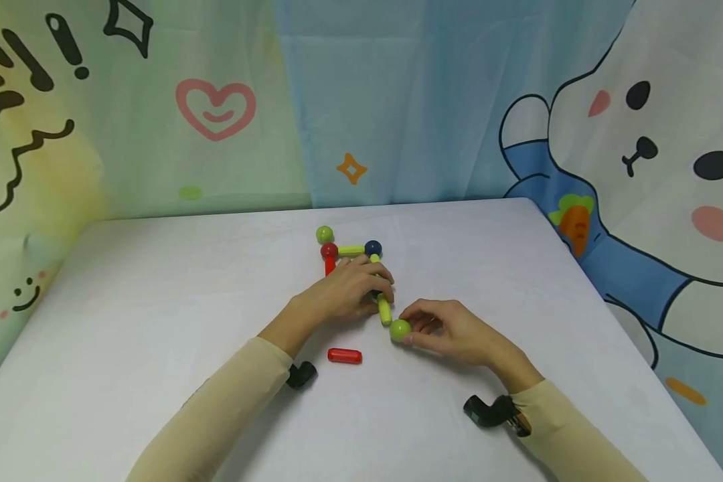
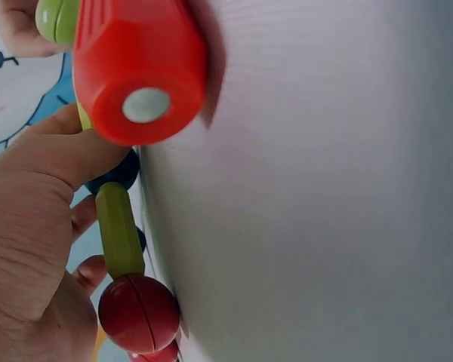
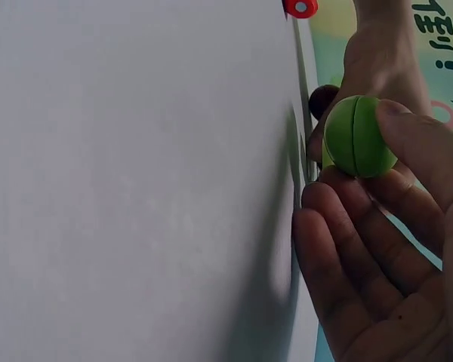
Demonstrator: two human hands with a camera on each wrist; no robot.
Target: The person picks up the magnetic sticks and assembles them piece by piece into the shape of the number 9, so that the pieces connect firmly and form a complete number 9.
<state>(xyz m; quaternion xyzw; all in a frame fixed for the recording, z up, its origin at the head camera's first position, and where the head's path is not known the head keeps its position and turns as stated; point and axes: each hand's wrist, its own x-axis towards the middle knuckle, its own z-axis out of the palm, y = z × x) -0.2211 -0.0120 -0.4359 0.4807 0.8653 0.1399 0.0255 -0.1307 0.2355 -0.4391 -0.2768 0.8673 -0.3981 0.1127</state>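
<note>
My right hand (image 1: 452, 328) pinches a light green ball (image 1: 400, 330) between thumb and fingertips, right at the near end of a yellow-green rod (image 1: 384, 310). Over the near part of a ball-and-rod frame lies my left hand (image 1: 352, 291). In the left wrist view its thumb and fingers hold a dark blue ball (image 2: 121, 172), from which a yellow-green rod (image 2: 118, 230) runs to a red ball (image 2: 138, 311). Farther back the frame shows a red ball (image 1: 329, 250), a yellow-green rod (image 1: 351, 250) and a dark blue ball (image 1: 373, 248). The left hand hides its middle.
A loose red rod (image 1: 345, 355) lies on the white table (image 1: 187, 301), in front of the left hand. Another light green ball (image 1: 324, 234) sits at the back by the red ball. Behind the table hangs a printed curtain (image 1: 397, 100).
</note>
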